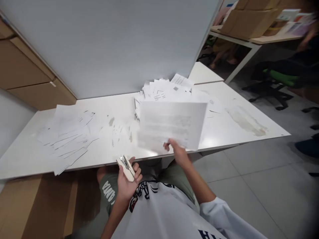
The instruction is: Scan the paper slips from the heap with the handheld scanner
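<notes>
My left hand (128,179) is closed around a cream stapler (127,168), held near the table's front edge with its jaw pointing away from me. In my right hand (177,152) a white paper sheet (171,122) is pinched at its lower edge; printed lines on it are blurred by motion. I cannot tell whether it is one sheet or several together. Behind the held paper lies a messy pile of printed papers (161,91) against the grey panel. Another stack of papers (71,136) is fanned out on the left part of the white table (107,104).
A grey partition (119,49) rises along the table's back. Cardboard boxes (27,66) stand at the left, with more cardboard (22,202) below the table. At the right are another desk with a cardboard box (249,23), a green-seated chair (281,78) and people partly in view.
</notes>
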Demonstrator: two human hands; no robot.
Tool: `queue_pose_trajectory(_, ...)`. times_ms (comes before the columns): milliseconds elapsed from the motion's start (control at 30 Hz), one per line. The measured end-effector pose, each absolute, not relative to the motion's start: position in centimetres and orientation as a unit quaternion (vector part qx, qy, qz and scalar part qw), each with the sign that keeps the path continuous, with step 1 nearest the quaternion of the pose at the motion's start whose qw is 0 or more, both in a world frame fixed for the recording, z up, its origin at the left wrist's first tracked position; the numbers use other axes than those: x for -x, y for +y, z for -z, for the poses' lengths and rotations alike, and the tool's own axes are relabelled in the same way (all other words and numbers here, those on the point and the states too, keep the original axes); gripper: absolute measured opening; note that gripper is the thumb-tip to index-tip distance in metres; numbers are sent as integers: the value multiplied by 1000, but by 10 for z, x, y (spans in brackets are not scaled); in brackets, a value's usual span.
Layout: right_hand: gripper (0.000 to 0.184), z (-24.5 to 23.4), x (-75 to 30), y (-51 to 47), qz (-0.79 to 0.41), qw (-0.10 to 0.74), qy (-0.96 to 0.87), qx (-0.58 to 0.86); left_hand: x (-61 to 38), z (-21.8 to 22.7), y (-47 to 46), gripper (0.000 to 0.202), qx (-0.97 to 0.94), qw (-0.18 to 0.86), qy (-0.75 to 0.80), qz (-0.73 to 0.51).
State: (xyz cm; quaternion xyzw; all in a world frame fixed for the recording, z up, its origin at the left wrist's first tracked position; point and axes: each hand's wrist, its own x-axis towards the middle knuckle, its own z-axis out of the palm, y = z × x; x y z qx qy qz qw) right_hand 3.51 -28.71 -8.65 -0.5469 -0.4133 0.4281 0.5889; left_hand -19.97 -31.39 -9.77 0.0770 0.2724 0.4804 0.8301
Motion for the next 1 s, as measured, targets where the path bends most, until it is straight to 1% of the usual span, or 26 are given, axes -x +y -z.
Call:
queue_pose_trajectory(67,43,82,-52,-264,-411,643,-373,528,206,94,-308,67,-94,807,278,-512)
queue_pose_trajectory(133,39,80,-67,-238,-434,674,-327,500,215,91,-302,76,-110,791,283,-531)
queue_pose_trajectory(200,35,81,-81,-214,-468,689,-282,476,225,88,-297,85,-113,788,285,-535)
queue_pose_trajectory(267,34,82,-92,-195,-510,684,-249,457,234,86,-295,91,-106,793,283,-529)
queue_pose_trajectory(400,32,81,-96,-183,-633,633,-185,405,243,82,-293,89,-75,802,275,-525)
queue_pose_trajectory(500,34,79,-72,-205,-712,573,-177,365,242,79,-293,83,-56,797,289,-527)
queue_pose_trajectory(600,37,79,-27,-241,-751,473,-275,368,235,79,-296,59,-91,764,328,-548)
queue_pose_trajectory(667,41,83,10,-263,-723,425,-351,417,226,83,-300,48,-158,710,374,-576)
queue_pose_trajectory(733,49,89,45,-278,-694,408,-406,434,217,90,-305,50,-220,653,419,-591)
queue_pose_trajectory(767,56,92,60,-283,-695,406,-422,419,213,94,-308,54,-244,634,436,-590)
queue_pose_trajectory(800,59,95,72,-285,-706,398,-430,398,211,98,-310,58,-264,624,449,-583)
queue_pose_trajectory(900,50,101,94,-285,-748,364,-444,332,213,106,-312,64,-312,609,483,-547)
queue_pose_trajectory(1000,44,102,98,-280,-747,346,-483,298,231,106,-306,65,-348,585,525,-511)
